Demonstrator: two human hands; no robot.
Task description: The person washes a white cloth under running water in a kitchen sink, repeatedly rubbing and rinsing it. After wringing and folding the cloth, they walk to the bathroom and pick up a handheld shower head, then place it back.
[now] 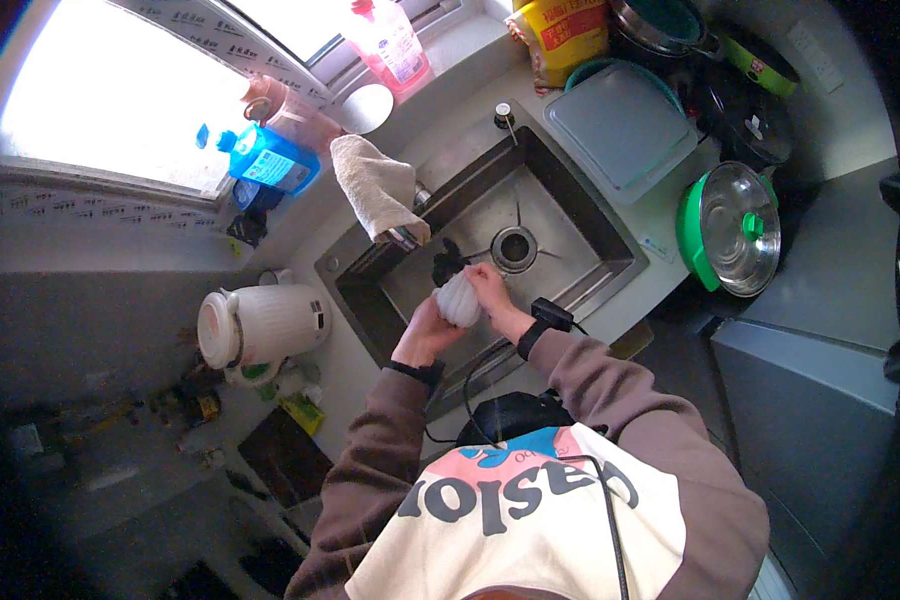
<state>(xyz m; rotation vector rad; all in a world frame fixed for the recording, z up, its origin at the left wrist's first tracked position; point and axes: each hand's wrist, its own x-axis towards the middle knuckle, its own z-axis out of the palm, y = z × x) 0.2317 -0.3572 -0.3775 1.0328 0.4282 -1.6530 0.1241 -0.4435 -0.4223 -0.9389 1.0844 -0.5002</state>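
Observation:
My left hand (429, 330) cups a white, crumpled bundle (457, 300) from the lower left. On its upper right side, the fingers of my right hand (491, 289) grip the same bundle. It looks like cloth or a thin bag, and what it may contain is hidden. Both hands are over the near part of a stainless-steel sink (450, 259), with the round drain (514, 249) just beyond my right hand. A small dark thing (448, 262) shows beyond the bundle; I cannot tell what it is. A beige towel (375, 187) hangs over the faucet.
A white electric kettle (270, 326) stands left of the sink. Blue (274, 161) and pink (390, 49) bottles are by the window. A grey-lidded container (619, 127) and a green pot with a glass lid (739, 229) sit at right. A black cable (469, 390) hangs before me.

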